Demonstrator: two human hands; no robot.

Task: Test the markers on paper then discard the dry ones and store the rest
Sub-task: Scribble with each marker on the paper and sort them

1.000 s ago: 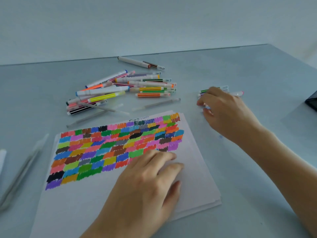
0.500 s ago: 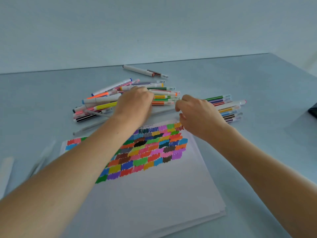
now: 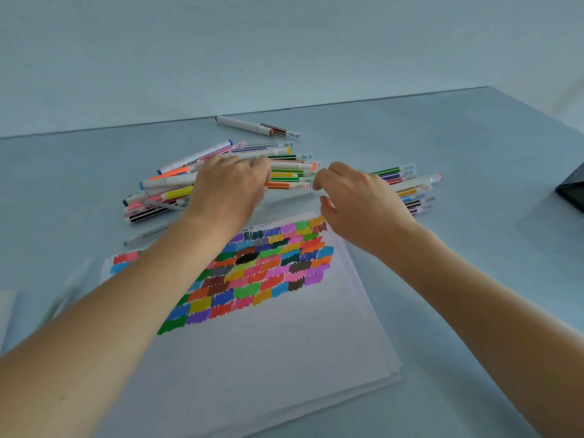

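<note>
- Markers lie on the desk (image 3: 474,128) in two groups beyond the far edge of the paper (image 3: 284,336), plus one apart; the paper serves as the landmark here.
- Left of the paper's near-left corner, blurred pale shapes (image 3: 66,292) lie on the desk; what they are cannot be told.
- One stack of white sheets makes up the paper, with one block of coloured test swatches (image 3: 268,267) across its far half; the swatches are too many and too covered by the left forearm to count.
- The large pile of markers (image 3: 177,188) sits just beyond the paper's far-left corner, crossed and overlapping; roughly fifteen to twenty, an exact count not being possible.
- Two or three clear caps or barrels (image 3: 145,235) lie between that pile and the paper's far edge.
- The left hand (image 3: 230,188) lies on the pile, fingers curled down over several markers; whether it truly grips one cannot be told.
- One single marker (image 3: 252,125), white with a brown striped end, lies alone farther from the paper than the pile.
- The right hand (image 3: 357,203) hovers just beyond the paper's far-right corner, fingers loosely curled and apart, with nothing visible in them.
- The small group of markers (image 3: 407,188), about eight laid side by side, lies beyond the paper's far-right corner, partly behind the right hand.
- One dark object (image 3: 572,191) is cut off by the frame, well right of the paper.
</note>
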